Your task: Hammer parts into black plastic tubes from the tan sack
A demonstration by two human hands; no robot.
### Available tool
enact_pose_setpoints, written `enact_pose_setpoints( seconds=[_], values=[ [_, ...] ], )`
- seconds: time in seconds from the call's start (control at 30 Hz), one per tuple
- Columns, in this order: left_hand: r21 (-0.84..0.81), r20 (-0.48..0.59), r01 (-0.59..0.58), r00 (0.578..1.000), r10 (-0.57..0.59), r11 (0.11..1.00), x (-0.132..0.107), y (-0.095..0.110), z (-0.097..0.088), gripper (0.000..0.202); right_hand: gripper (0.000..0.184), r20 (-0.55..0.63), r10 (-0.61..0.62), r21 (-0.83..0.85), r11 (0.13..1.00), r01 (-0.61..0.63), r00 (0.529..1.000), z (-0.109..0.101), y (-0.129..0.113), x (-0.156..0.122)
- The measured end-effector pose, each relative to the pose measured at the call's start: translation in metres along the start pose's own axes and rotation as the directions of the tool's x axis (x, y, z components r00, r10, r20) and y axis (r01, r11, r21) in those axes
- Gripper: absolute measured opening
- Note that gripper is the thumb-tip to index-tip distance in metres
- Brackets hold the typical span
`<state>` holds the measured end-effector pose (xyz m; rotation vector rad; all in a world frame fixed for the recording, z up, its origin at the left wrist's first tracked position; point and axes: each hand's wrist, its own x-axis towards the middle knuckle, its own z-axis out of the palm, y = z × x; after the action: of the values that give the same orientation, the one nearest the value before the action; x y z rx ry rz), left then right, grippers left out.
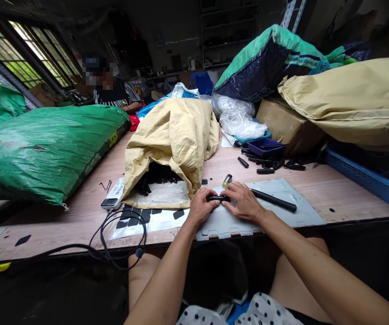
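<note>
Between my two hands lies a small slim black piece [218,198], its kind too small to tell. My left hand [201,205] pinches its left end, and my right hand [243,200] has fingers closed on its right end. Both hands rest over a grey-white board [228,225] at the table's front edge. Just beyond my right hand, a hammer with a black handle [274,199] lies on the board, its head poking out past my fingers. A yellow sack [177,135] lies open toward me, with dark pieces visible inside its mouth.
Black pieces [265,170] lie loose near a small purple tray [265,148]. Right stands a blue basket [367,174] under a yellow sack [353,99]. A green sack [45,149] fills the left. A white device [113,198] trails black cable. Another person [113,90] sits across.
</note>
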<state>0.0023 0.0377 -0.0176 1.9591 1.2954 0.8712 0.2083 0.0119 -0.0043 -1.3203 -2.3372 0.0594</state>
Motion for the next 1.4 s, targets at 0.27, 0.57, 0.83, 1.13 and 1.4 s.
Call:
enact_pose_setpoints(
  seconds=[0.27,0.57,0.83,1.13,1.4],
  values=[
    [-0.015,0.015,-0.021,1.0,0.022,1.0,-0.001,0.001,-0.002,0.013,0.023,0.017,-0.086,-0.015,0.996,0.086,0.996,0.01,0.005,0.003],
    [-0.036,0.001,-0.024,1.0,0.024,0.999,-0.001,-0.001,-0.001,0.011,0.022,0.059,-0.069,0.044,0.997,0.066,0.996,0.006,0.004,0.007],
    [-0.022,0.002,-0.026,1.0,0.026,0.999,-0.003,0.001,-0.001,0.011,0.04,-0.233,0.305,-0.091,0.939,-0.333,0.923,-0.009,0.028,0.006],
    [-0.156,-0.016,0.003,1.0,-0.005,0.988,-0.007,0.017,-0.008,0.013,0.028,-0.197,0.331,-0.274,0.885,-0.376,0.923,0.008,0.032,0.002],
    [-0.254,0.899,0.554,0.438,-0.018,0.793,-0.121,0.041,0.0,0.039,0.03,-0.186,0.344,-0.268,0.884,-0.384,0.92,0.007,0.03,0.003]
  ],
)
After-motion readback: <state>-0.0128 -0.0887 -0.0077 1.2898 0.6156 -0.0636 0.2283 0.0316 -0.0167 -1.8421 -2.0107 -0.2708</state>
